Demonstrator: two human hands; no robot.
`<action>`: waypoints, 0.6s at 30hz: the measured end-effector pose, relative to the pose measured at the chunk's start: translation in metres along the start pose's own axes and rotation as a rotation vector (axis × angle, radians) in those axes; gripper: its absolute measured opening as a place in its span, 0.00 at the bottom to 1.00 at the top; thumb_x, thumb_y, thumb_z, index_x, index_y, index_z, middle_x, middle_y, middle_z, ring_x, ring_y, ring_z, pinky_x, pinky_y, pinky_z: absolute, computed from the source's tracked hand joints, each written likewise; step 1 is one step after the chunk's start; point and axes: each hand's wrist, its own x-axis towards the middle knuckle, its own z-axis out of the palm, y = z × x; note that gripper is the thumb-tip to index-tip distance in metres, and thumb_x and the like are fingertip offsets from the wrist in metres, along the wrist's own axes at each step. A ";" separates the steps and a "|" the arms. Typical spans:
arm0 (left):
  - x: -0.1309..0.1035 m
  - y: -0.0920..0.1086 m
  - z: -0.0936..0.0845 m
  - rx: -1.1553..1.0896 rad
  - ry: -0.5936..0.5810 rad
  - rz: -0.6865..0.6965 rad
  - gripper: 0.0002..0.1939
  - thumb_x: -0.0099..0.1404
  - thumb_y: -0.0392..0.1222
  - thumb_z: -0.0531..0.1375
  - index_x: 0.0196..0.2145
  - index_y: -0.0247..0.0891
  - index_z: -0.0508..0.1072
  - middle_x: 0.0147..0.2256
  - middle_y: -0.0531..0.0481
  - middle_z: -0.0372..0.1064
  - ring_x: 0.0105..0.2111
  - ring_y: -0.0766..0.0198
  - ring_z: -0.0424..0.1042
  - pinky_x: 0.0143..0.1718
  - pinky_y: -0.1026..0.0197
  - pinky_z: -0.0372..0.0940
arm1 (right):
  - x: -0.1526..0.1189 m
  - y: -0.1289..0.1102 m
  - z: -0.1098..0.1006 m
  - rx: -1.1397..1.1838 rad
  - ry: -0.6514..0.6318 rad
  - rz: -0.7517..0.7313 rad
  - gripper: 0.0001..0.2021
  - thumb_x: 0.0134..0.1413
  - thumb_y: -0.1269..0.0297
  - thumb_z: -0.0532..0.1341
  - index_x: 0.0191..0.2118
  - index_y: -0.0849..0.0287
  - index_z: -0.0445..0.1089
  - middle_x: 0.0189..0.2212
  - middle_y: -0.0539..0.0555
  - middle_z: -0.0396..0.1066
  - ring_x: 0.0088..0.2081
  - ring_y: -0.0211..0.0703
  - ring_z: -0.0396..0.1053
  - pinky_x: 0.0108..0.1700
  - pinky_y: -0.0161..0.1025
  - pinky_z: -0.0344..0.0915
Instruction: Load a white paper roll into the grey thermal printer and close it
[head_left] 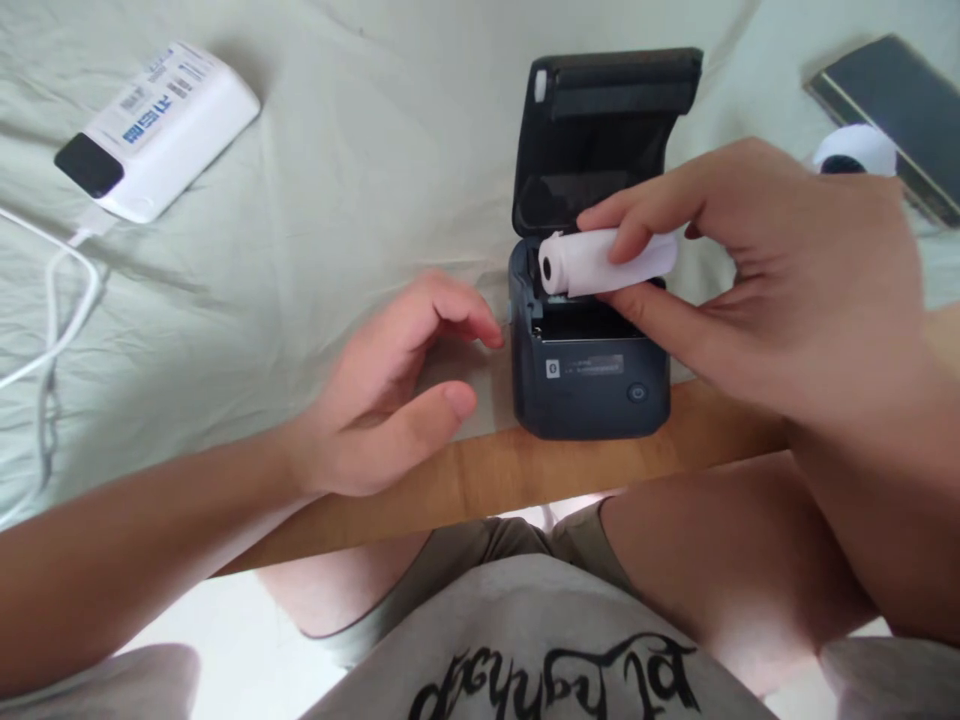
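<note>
Holding a white paper roll (589, 266) in its fingers, the right hand (772, 270) has it slightly tilted across the open bay of a dark label printer (592, 390). The hinged lid (600, 130) is already up and not yet shut. The roll looks only partway into the bay, not fully seated; whether it is going in or coming out cannot be told. Just beside the printer, the left hand (397, 380) is empty, its fingers loosely curled. The printer stands at the near edge of the surface (450, 480).
</note>
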 end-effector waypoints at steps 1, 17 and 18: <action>0.001 0.001 -0.001 -0.045 -0.011 0.030 0.20 0.90 0.70 0.68 0.64 0.56 0.80 0.53 0.47 0.81 0.48 0.48 0.81 0.49 0.44 0.78 | 0.000 0.000 -0.001 0.011 -0.004 0.004 0.05 0.87 0.65 0.71 0.58 0.47 0.79 0.59 0.42 0.91 0.62 0.49 0.91 0.71 0.61 0.90; -0.001 0.007 -0.003 0.137 -0.110 0.100 0.24 0.94 0.67 0.63 0.76 0.54 0.74 0.64 0.42 0.81 0.61 0.42 0.82 0.60 0.37 0.82 | -0.007 -0.007 -0.005 0.181 -0.042 0.051 0.05 0.84 0.60 0.71 0.48 0.47 0.83 0.48 0.49 0.87 0.50 0.47 0.86 0.54 0.56 0.86; -0.001 0.006 -0.002 0.154 -0.147 0.165 0.33 0.89 0.68 0.69 0.81 0.54 0.72 0.68 0.39 0.80 0.67 0.37 0.82 0.63 0.34 0.84 | -0.009 -0.008 -0.005 0.204 -0.066 0.022 0.04 0.84 0.60 0.71 0.48 0.46 0.82 0.46 0.49 0.85 0.48 0.47 0.85 0.52 0.55 0.85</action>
